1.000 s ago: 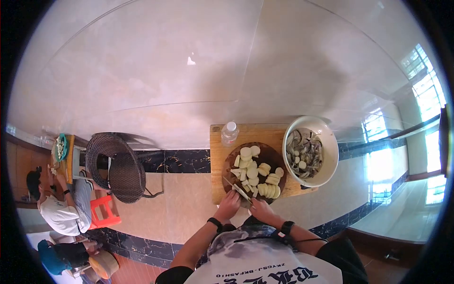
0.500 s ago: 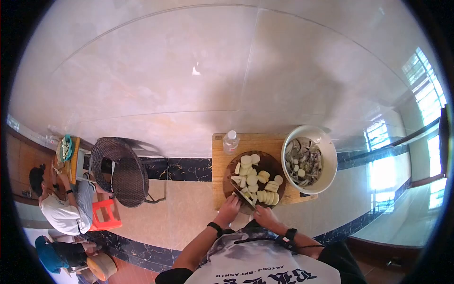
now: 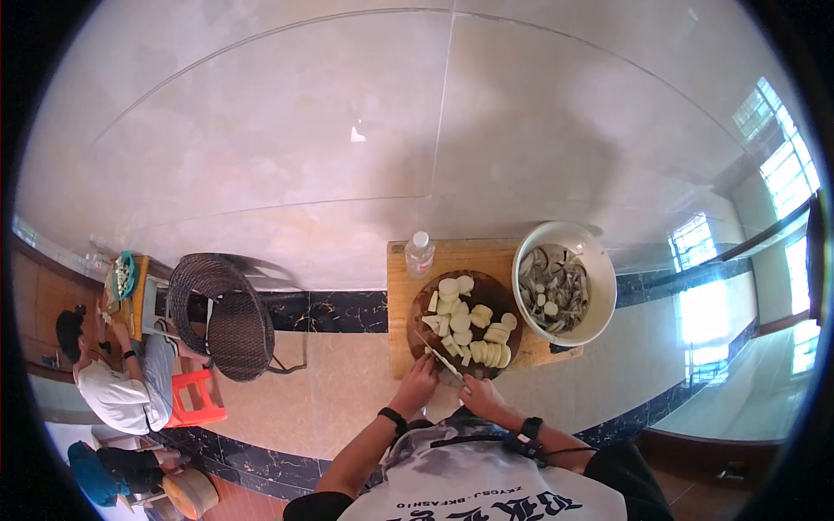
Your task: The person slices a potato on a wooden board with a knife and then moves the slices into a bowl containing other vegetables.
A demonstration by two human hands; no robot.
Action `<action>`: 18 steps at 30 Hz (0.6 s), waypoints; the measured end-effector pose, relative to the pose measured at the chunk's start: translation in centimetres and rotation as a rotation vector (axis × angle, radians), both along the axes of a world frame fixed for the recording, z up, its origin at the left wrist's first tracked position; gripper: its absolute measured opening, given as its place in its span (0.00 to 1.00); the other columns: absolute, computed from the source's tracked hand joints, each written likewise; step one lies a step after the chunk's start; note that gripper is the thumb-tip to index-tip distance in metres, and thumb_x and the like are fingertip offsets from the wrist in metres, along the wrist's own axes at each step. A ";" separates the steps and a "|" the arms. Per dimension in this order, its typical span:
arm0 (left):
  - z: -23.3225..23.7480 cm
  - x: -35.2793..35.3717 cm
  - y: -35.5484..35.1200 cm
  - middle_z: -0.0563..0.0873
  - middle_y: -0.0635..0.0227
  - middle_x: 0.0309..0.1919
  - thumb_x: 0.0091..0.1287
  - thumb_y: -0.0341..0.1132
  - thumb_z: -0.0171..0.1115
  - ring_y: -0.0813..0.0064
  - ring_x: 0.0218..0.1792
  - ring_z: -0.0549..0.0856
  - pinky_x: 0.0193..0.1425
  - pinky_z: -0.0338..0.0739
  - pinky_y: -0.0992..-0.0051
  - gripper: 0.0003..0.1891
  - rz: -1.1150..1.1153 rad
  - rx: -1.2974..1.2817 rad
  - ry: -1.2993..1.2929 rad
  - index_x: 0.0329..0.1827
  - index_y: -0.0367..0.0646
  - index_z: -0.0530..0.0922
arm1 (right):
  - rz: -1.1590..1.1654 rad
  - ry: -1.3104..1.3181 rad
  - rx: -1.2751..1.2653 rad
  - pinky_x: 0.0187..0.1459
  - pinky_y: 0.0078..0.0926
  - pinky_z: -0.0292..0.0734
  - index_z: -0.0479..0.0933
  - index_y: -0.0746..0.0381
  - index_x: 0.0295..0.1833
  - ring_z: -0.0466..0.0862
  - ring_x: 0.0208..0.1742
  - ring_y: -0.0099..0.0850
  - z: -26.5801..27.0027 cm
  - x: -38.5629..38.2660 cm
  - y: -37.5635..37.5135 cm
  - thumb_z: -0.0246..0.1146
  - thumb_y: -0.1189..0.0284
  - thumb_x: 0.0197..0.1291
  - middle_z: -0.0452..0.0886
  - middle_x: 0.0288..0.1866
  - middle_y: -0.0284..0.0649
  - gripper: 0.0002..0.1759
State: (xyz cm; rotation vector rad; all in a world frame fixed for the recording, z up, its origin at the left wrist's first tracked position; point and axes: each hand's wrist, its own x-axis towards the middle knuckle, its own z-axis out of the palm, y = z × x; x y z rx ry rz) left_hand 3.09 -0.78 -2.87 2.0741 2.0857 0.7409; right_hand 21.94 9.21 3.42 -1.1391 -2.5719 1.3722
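Observation:
A round brown cutting board [image 3: 508, 304] lies on a wooden table [image 3: 399, 295], covered with pale sliced pieces [image 3: 492, 354]. My right hand [image 3: 480, 398] is closed round the handle of a knife [image 3: 445, 358], whose blade slants up and left over the board's near edge. Beside the blade, my left hand [image 3: 419, 385] has its fingers bent together at the board's lower left edge; a small pale piece shows at the fingertips. Several slices stand in rows at the board's right, others lie loose on its left and top.
A white bowl [image 3: 605, 282] with dark and pale strips stands right of the board, a clear bottle [image 3: 420, 254] behind it. Leftward are a wicker chair [image 3: 239, 334], a red stool [image 3: 195, 398], a person [image 3: 113, 391] at another table and a second person [image 3: 95, 473].
The view has shifted slightly. The knife blade has turned a little and its tip now points farther left. Both hands remain in nearly the same places.

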 end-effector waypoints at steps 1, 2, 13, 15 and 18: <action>0.0 0.0 0.0 0.83 0.46 0.57 0.60 0.31 0.61 0.50 0.63 0.79 0.69 0.76 0.59 0.15 -0.003 0.000 0.003 0.43 0.28 0.85 | -0.005 0.004 0.004 0.36 0.64 0.74 0.72 0.66 0.41 0.81 0.34 0.68 -0.1 0.1 -0.1 0.60 0.68 0.66 0.79 0.26 0.64 0.11; 0.1 0.0 0.0 0.83 0.46 0.57 0.59 0.31 0.61 0.50 0.63 0.79 0.69 0.76 0.59 0.15 -0.003 -0.004 0.006 0.43 0.28 0.85 | -0.012 0.008 0.009 0.36 0.64 0.74 0.72 0.66 0.41 0.81 0.34 0.68 -0.2 0.1 -0.2 0.60 0.68 0.66 0.79 0.26 0.64 0.11; 0.2 -0.2 0.3 0.82 0.51 0.56 0.60 0.33 0.61 0.53 0.63 0.79 0.68 0.76 0.61 0.16 -0.021 -0.022 0.065 0.46 0.30 0.86 | -0.023 -0.005 0.033 0.36 0.64 0.75 0.72 0.67 0.40 0.80 0.33 0.69 -0.4 -0.2 -1.1 0.60 0.68 0.65 0.79 0.27 0.64 0.12; 0.4 -0.3 0.3 0.82 0.52 0.56 0.61 0.33 0.61 0.53 0.62 0.79 0.68 0.76 0.60 0.16 -0.027 -0.025 0.068 0.47 0.31 0.85 | -0.023 -0.005 0.043 0.36 0.65 0.75 0.71 0.67 0.40 0.80 0.33 0.69 -0.3 -0.4 -1.2 0.60 0.68 0.65 0.79 0.27 0.65 0.12; 0.8 -0.5 0.4 0.82 0.52 0.54 0.62 0.32 0.61 0.52 0.61 0.80 0.68 0.76 0.59 0.15 -0.031 -0.002 0.033 0.46 0.31 0.85 | -0.014 -0.040 0.014 0.38 0.66 0.75 0.71 0.68 0.42 0.80 0.34 0.70 -0.1 -0.6 -1.2 0.60 0.68 0.66 0.79 0.28 0.66 0.12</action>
